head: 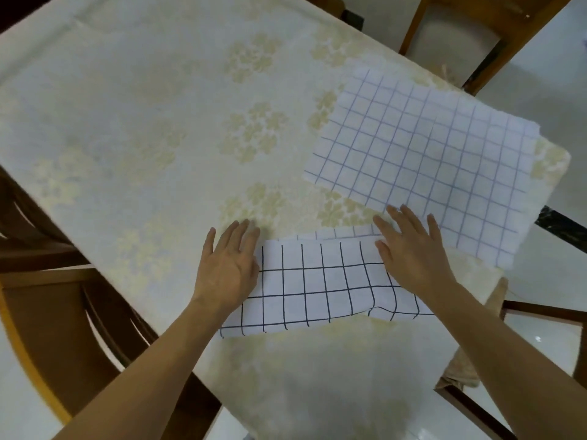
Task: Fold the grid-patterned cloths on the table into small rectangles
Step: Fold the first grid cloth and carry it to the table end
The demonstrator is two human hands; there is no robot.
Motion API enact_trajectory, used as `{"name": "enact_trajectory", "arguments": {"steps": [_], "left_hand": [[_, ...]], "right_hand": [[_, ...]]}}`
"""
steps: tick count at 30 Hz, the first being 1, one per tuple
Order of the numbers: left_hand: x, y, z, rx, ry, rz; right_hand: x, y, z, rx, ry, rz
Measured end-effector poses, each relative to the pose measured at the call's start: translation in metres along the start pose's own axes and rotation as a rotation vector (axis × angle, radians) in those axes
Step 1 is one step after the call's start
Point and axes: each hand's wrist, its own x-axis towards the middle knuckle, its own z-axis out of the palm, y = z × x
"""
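I am pressing both flat, spread grips, left hand [227, 268] and right hand [413, 252], onto the black-grid cloth [317, 284] (thin, limp, light); I am judging its corners the best hold.

The worktop [143, 100] wore a cream tablecloth [251, 138] printed with pale yellow flower clusters, its cloth hanging over the near edge. Wooden chairs stood around it: one with a grey padded seat [457, 36] at the far right, a dark brown one [63, 300] at the near left, and another [540, 328] at the near right. The floor [546, 87] was pale, glossy tile that caught soft light.
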Motion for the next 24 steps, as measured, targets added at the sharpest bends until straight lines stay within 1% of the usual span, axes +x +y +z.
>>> {"name": "enact_trajectory", "arguments": {"steps": [3, 6, 9, 11, 14, 18, 24], "left_hand": [[-0.018, 0.011, 0.005, -0.046, 0.019, -0.02], [-0.043, 0.026, 0.011, -0.105, 0.004, -0.024], [-0.058, 0.03, 0.024, -0.142, -0.054, -0.07], [-0.062, 0.027, 0.033, -0.153, -0.094, -0.109], [-0.06, 0.023, 0.043, -0.158, -0.119, -0.123], [-0.051, 0.018, 0.046, -0.158, -0.117, -0.12], [-0.055, 0.015, 0.054, -0.081, -0.108, -0.097]], "right_hand": [[-0.019, -0.011, -0.002, 0.043, 0.035, 0.043], [-0.048, -0.021, -0.003, 0.126, 0.054, 0.143], [-0.07, -0.024, 0.003, 0.167, -0.061, 0.25], [-0.075, -0.022, 0.012, 0.198, -0.145, 0.278], [-0.071, -0.021, 0.02, 0.218, -0.184, 0.27], [-0.063, -0.016, 0.025, 0.222, -0.168, 0.255], [-0.054, -0.003, 0.039, 0.181, -0.149, 0.183]]}}
